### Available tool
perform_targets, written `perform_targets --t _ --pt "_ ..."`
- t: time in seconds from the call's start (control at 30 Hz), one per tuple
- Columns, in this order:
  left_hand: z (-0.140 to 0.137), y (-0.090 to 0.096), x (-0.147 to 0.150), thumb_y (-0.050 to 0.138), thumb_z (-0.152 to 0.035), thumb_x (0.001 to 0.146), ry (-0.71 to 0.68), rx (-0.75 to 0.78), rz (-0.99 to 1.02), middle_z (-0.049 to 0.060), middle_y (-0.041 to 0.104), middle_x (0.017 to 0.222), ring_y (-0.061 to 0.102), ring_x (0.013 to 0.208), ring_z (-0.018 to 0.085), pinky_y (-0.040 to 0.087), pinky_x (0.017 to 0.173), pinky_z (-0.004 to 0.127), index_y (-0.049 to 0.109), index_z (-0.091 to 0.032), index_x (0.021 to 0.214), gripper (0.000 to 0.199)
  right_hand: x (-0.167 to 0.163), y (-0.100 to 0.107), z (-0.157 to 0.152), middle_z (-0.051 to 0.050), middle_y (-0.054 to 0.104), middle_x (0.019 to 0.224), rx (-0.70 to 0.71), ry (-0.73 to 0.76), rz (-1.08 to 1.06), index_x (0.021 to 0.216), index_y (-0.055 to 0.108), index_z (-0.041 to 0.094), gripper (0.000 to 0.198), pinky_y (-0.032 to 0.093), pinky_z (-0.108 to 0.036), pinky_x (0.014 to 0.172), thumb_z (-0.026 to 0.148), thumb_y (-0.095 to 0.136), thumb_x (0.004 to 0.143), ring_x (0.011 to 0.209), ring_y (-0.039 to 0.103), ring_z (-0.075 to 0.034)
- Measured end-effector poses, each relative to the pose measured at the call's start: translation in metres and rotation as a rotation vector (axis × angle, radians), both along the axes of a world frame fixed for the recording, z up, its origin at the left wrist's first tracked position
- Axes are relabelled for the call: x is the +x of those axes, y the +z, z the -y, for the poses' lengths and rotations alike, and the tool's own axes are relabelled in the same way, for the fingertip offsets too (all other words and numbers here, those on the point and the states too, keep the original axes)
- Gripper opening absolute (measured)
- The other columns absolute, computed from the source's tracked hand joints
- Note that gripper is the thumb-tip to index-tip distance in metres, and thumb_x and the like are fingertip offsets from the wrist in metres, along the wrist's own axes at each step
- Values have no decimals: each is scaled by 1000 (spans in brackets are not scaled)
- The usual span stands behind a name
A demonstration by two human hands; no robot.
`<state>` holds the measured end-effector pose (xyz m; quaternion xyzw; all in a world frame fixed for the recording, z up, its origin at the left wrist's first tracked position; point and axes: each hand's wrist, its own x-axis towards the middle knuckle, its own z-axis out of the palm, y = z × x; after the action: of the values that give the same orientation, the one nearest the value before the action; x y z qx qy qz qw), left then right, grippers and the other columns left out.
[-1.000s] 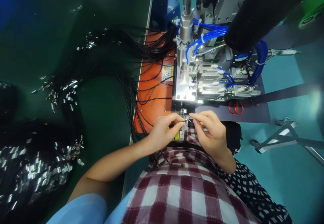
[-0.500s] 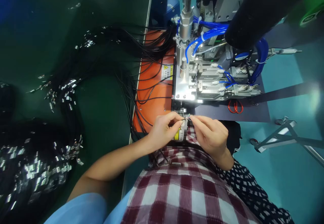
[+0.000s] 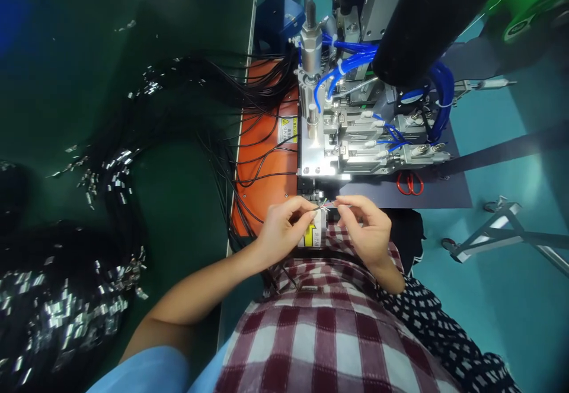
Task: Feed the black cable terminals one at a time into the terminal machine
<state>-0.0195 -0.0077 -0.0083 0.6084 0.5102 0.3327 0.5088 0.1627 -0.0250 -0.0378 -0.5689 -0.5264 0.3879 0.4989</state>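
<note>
Between thumb and forefinger, my left hand (image 3: 282,230) pinches a black cable (image 3: 317,208) near its end. Thin, light and reddish wires (image 3: 328,205) fan out of that end toward the right. My right hand (image 3: 368,227) is closed in a pinch at the tip of a reddish wire, its other fingers curled loosely. Both hands are in front of my checked apron, just below the metal machine (image 3: 317,159). Under the cable end lies a plate with a yellow arrow label (image 3: 310,236).
Many black cables (image 3: 222,76) run over the orange cover (image 3: 267,162) to the machine. Cable bundles with shiny ends (image 3: 80,304) lie on the dark green surface at left. Red-handled scissors (image 3: 409,184) rest on a dark board. Blue tubes (image 3: 355,58) loop above the machine.
My right hand has drawn slightly apart from my left, and its fingers have opened up around the pinch. A reddish wire now shows between the hands. The view has shifted a little.
</note>
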Motion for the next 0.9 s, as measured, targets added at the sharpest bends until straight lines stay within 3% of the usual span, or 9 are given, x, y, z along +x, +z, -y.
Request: perform_targets --t 0.13,0.33,0.5,0.57,0.7,0.9 --pt "2 -1 -1 60 -25 91 -27 39 -10 2 66 75 61 64 12 48 58 22 69 -17 92 12 1 13 -11 -1 67 75 -137 84 -153 81 68 19 13 45 -25 50 31 68 86 54 57 -11" --pt "-1 1 -2 58 -23 92 -67 199 -82 4 69 85 62 78 15 49 71 26 70 -18 91 13 1 17 -16 4 54 56 -325 227 -344 71 62 19 25 37 -23 43 39 72 81 44 46 -8" --pt "-2 2 0 54 -26 95 -48 60 -57 3 66 81 62 77 15 48 68 25 66 -18 90 15 -14 15 -6 7 47 49 -356 147 -429 76 58 20 29 34 -22 42 46 68 84 42 41 -8" --pt "0 2 2 55 -27 94 -47 71 -53 3 65 84 61 77 15 48 67 25 63 -18 94 13 -20 16 -2 7 47 50 -357 118 -443 78 58 20 28 34 -22 43 45 67 85 42 41 -8" --pt "2 2 6 64 -25 89 -35 234 -61 4 59 94 57 77 13 47 64 23 61 -19 105 17 -23 18 1 7 47 52 -375 149 -475 79 58 20 26 33 -23 43 44 67 85 43 40 -8" --pt "0 3 7 65 -22 89 -49 477 -114 3 61 88 57 78 13 47 66 24 63 -19 103 15 -15 18 -6 6 43 56 -432 274 -612 78 61 18 26 21 -21 42 42 68 84 45 29 -6"
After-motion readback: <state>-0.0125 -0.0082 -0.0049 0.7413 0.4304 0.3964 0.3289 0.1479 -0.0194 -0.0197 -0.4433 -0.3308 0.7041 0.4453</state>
